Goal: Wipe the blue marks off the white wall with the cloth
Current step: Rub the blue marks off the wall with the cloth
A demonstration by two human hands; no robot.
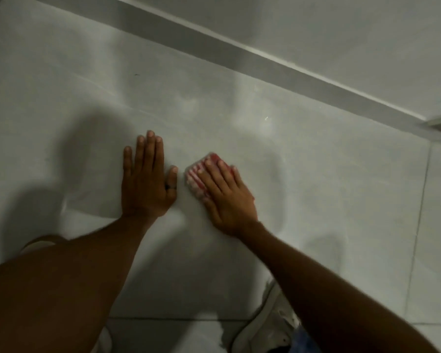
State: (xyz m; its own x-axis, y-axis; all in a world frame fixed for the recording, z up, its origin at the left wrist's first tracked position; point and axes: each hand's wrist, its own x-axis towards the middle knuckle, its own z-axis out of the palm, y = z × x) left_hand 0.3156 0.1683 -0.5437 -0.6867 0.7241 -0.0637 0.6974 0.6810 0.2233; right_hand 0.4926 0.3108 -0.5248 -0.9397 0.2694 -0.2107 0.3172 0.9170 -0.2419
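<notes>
The person is crouched low, both bare hands pressed to a pale, glossy tiled surface (pixel 316 187) crossed by thin grout lines. The right hand (pixel 225 197) lies flat with its fingers spread over a folded red-and-white striped cloth (pixel 197 174), pinning it against the tile; the fingers are stretched out on top of the cloth and not curled around it, so it is a press and not a clasp. The cloth peeks out past the fingertips and along the thumb side of the hand. Just beside it, not touching, the left hand (pixel 147 179) rests palm down and open, fingers together and pointing away from the body, holding nothing; a dark ring (pixel 170 187) sits on its thumb. A grey skirting strip (pixel 265 62) runs diagonally across the top, with the white wall (pixel 341 34) rising beyond it. One small dark fleck (pixel 137 74) shows on the tile well apart from the hands, its colour too dim to tell. A white shoe (pixel 267 324) shows under the right forearm.
</notes>
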